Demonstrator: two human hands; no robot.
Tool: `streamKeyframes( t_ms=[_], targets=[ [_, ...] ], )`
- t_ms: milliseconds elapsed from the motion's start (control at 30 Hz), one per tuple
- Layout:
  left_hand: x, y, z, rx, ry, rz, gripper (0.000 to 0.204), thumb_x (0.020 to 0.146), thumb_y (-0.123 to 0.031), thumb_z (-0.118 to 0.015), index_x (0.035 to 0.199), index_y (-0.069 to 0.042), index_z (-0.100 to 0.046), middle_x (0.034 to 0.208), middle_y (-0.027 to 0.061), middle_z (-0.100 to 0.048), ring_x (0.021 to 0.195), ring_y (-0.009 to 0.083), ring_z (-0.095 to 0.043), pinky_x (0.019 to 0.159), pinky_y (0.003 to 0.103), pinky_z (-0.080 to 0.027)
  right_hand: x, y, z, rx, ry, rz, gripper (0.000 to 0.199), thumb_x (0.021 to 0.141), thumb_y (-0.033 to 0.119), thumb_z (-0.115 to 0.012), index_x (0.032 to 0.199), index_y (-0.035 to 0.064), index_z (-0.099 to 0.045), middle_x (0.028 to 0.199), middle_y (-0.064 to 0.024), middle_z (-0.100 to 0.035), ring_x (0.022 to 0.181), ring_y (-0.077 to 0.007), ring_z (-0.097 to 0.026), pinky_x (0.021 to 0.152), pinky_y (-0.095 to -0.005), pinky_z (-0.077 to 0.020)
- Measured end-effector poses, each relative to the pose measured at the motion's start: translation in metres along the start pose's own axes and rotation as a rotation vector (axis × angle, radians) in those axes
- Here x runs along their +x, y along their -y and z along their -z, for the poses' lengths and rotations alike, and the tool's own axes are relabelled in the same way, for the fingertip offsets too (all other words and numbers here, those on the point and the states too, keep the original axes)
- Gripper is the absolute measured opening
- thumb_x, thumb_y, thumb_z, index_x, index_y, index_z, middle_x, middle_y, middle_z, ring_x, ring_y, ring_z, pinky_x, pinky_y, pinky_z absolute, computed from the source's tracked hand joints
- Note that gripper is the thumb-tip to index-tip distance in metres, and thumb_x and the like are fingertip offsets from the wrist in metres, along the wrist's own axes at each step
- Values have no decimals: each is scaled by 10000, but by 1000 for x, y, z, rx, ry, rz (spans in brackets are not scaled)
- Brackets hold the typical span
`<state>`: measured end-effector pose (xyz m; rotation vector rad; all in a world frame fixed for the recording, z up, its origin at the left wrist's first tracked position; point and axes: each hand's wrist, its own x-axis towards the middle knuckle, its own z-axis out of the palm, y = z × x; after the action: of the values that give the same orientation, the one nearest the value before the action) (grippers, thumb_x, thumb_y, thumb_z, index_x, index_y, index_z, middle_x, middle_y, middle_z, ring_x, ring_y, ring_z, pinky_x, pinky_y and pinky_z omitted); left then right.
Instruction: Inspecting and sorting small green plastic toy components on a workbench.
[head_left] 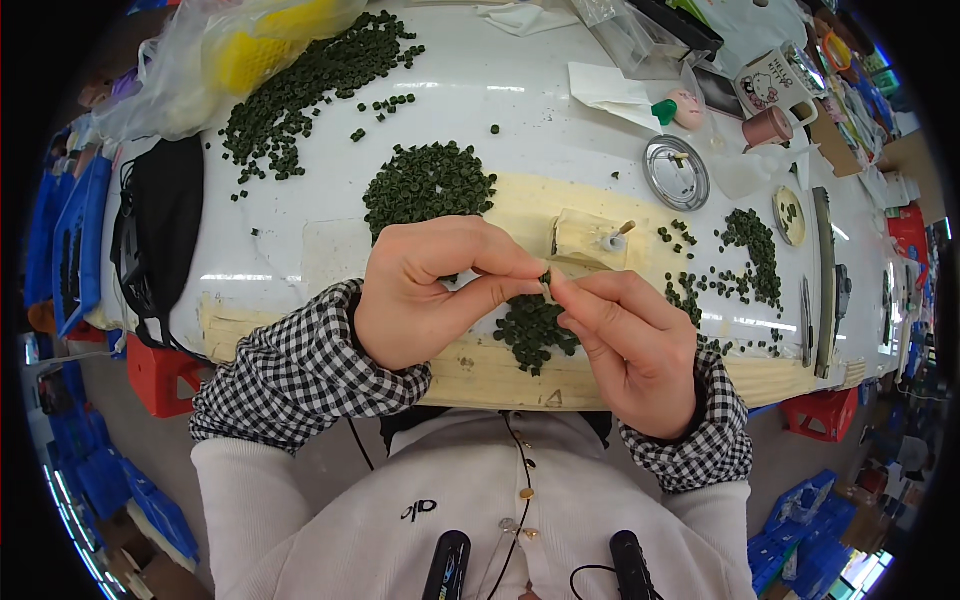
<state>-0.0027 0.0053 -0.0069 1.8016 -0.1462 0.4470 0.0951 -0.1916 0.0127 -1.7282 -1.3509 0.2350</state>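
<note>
In front of my chest, both hands are closed in a pinch and meet at the fingertips. My left hand [430,285] and my right hand [635,335] hold a small dark green piece [546,277] between them, with a pale bit showing below it; the fingers hide most of it. Right beneath them lies a small heap of dark green pieces [535,335]. Beyond my left hand is a larger round pile of tiny green cup-like pieces [425,185]. A yellow taped block [578,238] carrying a white tube and a brown peg stands just past my fingertips.
More green pieces lie in a long pile [320,80] at the far left and a scattered group [755,255] at right. A round metal lid [676,173], a mug [772,82] and tweezers [806,320] are to the right. A black bag [165,235] lies left.
</note>
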Motion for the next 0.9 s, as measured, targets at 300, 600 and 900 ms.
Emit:
streamKeyframes(
  t_ms=[300,600,900],
  targets=[
    [3,-8,7,34,134,190,114,801,36,-696,913,17,-685,859,89,-663,735,137,-622,672,246,-501,-8,-3,32,-217,-115,-179,177,784,-27,-679,960,-10,-676,858,-116,-627,689,-245,-604,606,-294,-487],
    [7,3,9,320,323,16,122,785,13,-700,905,-3,-686,789,58,-625,684,135,-580,588,253,-457,-33,-19,29,-577,-10,-112,126,687,35,-730,779,34,-644,751,-60,-569,750,-248,-529,677,-354,-444],
    [14,-4,34,594,83,87,89,736,-23,-738,791,-20,-667,722,43,-573,660,166,-517,580,280,-405,-37,-24,21,-667,-56,-79,176,681,50,-733,837,37,-653,786,-50,-570,771,-242,-532,686,-351,-432]
  ],
)
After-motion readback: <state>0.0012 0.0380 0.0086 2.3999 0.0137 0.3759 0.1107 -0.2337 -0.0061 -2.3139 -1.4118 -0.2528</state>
